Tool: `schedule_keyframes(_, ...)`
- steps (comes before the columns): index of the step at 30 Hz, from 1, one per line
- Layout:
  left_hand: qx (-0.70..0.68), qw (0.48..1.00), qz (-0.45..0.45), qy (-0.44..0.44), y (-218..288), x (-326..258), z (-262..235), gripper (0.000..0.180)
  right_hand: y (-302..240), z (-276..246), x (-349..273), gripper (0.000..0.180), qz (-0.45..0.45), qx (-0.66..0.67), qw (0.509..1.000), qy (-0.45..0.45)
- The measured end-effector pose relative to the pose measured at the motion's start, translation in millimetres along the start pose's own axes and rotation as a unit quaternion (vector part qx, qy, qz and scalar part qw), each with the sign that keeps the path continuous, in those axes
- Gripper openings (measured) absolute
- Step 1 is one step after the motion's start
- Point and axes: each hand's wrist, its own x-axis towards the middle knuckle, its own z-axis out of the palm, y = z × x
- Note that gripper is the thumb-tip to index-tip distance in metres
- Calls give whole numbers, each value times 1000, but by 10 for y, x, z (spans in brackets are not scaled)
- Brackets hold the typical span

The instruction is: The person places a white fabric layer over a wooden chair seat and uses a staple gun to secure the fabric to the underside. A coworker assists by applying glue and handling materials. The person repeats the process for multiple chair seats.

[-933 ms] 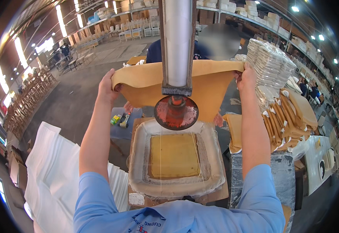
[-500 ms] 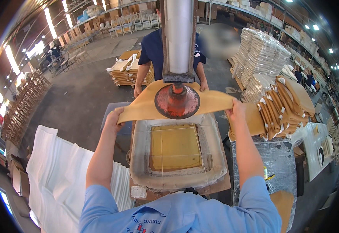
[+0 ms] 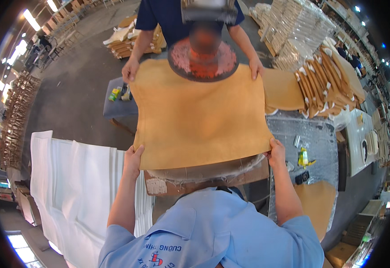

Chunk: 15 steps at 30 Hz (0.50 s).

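Observation:
A wide tan leather-like sheet is stretched out in front of me. My left hand pinches its near left corner, and my right hand grips the near right corner. Across from me, a person in a dark blue shirt holds the two far corners. The sheet covers most of the plastic-wrapped padded frame beneath it; only the frame's near edge shows. Above the sheet's far part hangs a round press plate, reddish with a dark rim. The frame's inside is hidden.
White foam sheets stand at my left, beside a blue-grey stool. On the right, a plastic-covered table carries small tools and another tan piece. Folded tan covers are piled behind it.
My hands have drawn the sheet's near edge toward me and down over the frame. The sheet now lies spread wide, where before it was raised behind the frame. My view has tilted downward.

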Motion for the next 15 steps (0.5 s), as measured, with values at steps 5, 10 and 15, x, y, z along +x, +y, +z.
schedule_keyframes(5,-3,1000,-9,7,-389,-253,-133,31,349,-297,-254,28,27,-46,998,24)
schedule_keyframes(10,26,999,8,23,-530,-253,-224,31,490,-294,-363,30,15,-91,995,28)
schedule_keyframes(15,35,999,-2,20,-641,-292,-267,30,558,-347,-406,30,19,-121,992,42)
